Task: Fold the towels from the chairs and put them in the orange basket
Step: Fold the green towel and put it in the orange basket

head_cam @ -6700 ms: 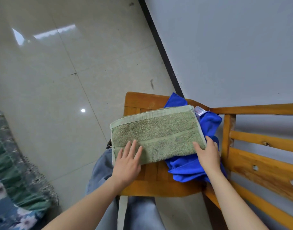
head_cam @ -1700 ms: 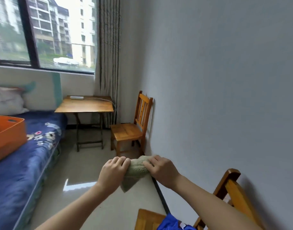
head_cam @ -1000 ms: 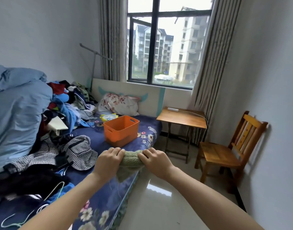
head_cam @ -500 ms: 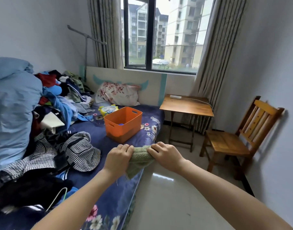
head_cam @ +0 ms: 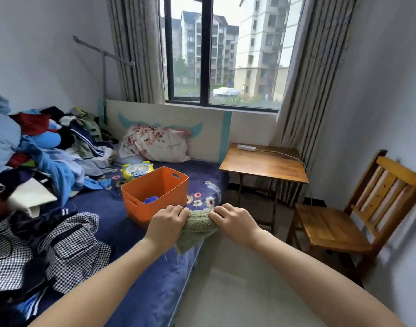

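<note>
Head view: a folded green towel point(head_cam: 198, 226) is gripped along its upper edge by both hands. The fingers of the left hand point(head_cam: 168, 220) are curled over one end and those of the right hand point(head_cam: 232, 218) over the other, while a loose corner is left hanging below the knuckles. The orange basket point(head_cam: 138, 208) is seen just beyond the left hand, standing on the bed point(head_cam: 141, 244), with something blue point(head_cam: 150, 199) lying inside.

The fold is judged to be at risk. If the grip is loosened before the towel is lowered past the rim, the hanging corner could be caught on the near wall and the bundle opened out. If it is released short of the basket, the towel could be dropped onto the mattress edge or the floor point(head_cam: 237, 279) beneath the right hand. The basket could also be tipped on the soft bedding if it is struck.
</note>
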`<state>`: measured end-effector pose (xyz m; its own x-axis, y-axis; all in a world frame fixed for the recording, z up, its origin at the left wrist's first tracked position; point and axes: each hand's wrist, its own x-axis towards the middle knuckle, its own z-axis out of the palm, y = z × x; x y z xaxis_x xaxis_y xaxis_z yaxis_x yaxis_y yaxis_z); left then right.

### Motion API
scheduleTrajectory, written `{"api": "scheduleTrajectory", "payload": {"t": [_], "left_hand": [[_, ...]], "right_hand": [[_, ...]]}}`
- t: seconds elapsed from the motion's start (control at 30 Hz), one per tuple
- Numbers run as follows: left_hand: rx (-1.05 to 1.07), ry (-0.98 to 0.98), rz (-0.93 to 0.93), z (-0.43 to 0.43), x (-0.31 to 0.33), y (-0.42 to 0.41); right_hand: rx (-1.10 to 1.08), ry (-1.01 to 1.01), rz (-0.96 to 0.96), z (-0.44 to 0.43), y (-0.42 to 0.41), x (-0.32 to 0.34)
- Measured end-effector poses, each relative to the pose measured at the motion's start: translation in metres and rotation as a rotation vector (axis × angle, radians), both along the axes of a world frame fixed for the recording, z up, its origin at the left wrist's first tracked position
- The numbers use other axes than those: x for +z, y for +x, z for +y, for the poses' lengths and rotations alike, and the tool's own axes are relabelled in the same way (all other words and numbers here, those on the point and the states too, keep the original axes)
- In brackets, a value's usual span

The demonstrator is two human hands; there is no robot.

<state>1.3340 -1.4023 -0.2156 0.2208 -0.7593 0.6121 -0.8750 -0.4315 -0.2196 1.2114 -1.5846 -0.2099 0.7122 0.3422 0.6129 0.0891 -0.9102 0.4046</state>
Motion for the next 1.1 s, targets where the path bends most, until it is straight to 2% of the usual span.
{"api": "scheduleTrajectory", "payload": {"t": [0.17,0.37,0.53,0.67,0.77,0.93,1.1], "left_hand": [[0.048,0.039,0.008,-0.038,-0.018,0.033],[0.131,0.091,0.109,-0.076,-0.048,0.102],[0.132,-0.013,0.119,-0.118,-0.07,0.188],[0.159,-0.041,0.172,-0.164,-0.077,0.251],[0.156,-0.043,0.23,-0.196,-0.08,0.293],[0.125,0.024,0.351,-0.24,-0.105,0.332],[0.171,0.096,0.413,-0.286,-0.13,0.352]], "right_hand": [[0.043,0.021,0.064,-0.047,0.045,-0.017],[0.096,0.024,0.127,-0.094,0.127,-0.045],[0.139,0.012,0.206,-0.138,0.219,-0.054],[0.113,-0.053,0.235,-0.183,0.287,-0.046],[0.096,-0.019,0.224,-0.211,0.33,-0.048],[0.081,0.021,0.337,-0.254,0.362,-0.072],[0.102,0.022,0.373,-0.307,0.394,-0.1]]}}
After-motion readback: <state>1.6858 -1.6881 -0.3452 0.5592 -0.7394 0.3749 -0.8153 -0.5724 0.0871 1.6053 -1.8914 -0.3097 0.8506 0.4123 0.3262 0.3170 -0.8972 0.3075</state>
